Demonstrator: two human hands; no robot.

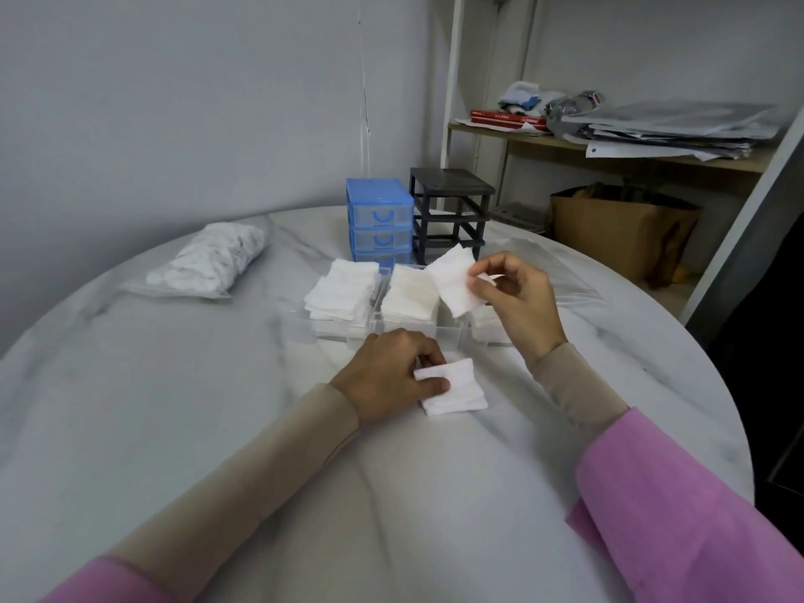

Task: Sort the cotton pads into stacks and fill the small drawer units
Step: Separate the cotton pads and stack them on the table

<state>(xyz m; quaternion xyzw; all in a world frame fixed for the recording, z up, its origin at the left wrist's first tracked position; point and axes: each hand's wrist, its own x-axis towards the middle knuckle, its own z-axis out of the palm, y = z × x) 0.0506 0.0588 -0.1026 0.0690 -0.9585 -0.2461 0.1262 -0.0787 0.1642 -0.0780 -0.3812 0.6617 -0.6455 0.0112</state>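
Right hand (515, 298) pinches one cotton pad (454, 280); left hand (391, 380) grips a stack (457, 391)

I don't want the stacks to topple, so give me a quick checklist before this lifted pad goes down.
1. Right hand pinches the lifted pad: ok.
2. Left hand holds the small stack on the table: ok.
3. Small stack edges aligned: not ok, slightly fanned.
4. Clear drawers already hold pad stacks: ok.
5. Room left in the rightmost drawer: cannot tell, the right hand hides it.
6. Blue drawer unit shut and out of the way: ok.
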